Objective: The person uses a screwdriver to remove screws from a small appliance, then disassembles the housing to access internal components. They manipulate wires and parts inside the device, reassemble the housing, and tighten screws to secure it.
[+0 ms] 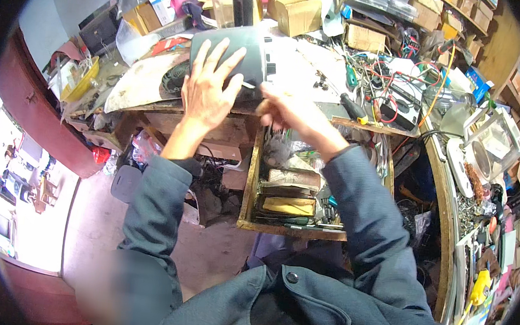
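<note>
A dark grey-green rounded appliance body (252, 49) lies on its side at the bench's front edge, with dark knobs at its right end. My left hand (209, 88) rests on it, fingers spread. My right hand (285, 112) is curled at its lower right, above the open drawer; a thin pale piece shows by my fingertips, and what they grip is unclear. A tall clear jug with a dark handle (226, 7) stands behind the body. The drawer (246, 198) below holds tools, packets and a yellow block (287, 205).
The cluttered bench has a white board (134, 88), cardboard boxes (296, 12), tangled wires (388, 81) and a black-handled screwdriver (353, 109). At right a side shelf carries parts, a clear case (493, 144) and a yellow tool (479, 290). A bright opening (41, 225) is at left.
</note>
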